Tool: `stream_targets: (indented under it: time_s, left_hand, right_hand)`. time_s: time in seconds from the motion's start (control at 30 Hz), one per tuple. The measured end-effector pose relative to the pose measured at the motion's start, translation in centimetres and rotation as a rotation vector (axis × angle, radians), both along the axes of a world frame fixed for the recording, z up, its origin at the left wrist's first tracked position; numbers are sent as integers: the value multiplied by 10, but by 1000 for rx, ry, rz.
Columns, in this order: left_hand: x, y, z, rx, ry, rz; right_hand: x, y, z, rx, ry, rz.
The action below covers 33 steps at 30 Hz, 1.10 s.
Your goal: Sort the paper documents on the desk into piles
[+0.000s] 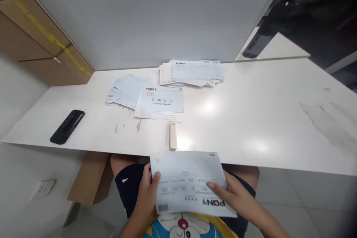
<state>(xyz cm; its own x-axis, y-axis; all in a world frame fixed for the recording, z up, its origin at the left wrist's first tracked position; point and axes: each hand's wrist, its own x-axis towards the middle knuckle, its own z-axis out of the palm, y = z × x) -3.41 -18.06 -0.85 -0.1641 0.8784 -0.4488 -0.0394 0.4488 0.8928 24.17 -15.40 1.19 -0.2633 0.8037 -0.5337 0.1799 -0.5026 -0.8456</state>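
Observation:
Between my two hands is a printed paper sheet [181, 171], held above my lap at the table's front edge. It shows a table of text and a PONY logo that reads from the far side. My left hand [149, 186] grips its left edge, thumb on top. At the right side, my right hand [230, 193] holds it the same way, fingers hidden underneath. Whether it is one sheet or several I cannot tell. A cream-coloured stapler-like object [173, 135] lies just beyond the paper.
Testing report papers [160, 100] lie mid-table, overlapping a fanned paper pile [125, 91]. A thicker paper stack [195, 72] sits against the back panel. A black flat device [67, 126] rests at left. Cardboard boxes [41, 33] stand at the far left; another carton [89, 178] is below the table.

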Motion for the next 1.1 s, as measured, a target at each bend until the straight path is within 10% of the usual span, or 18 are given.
stream_targets:
  time_s: [0.17,0.47,0.73,1.1]
  left_hand:
    - [15,8,-7,-49,101,-49]
    - [19,20,1,197,527,-9]
    - [28,37,9,687,1073,-679]
    - [32,51,15,855,1116,-546]
  right_hand:
    - [-1,-10,-17,-109,10,-355]
    - [23,-7,-16,-166,46,-571]
    - [20,-5,-10,-139,58,-554]
    - [46,-3,-24,-78,-11,-427]
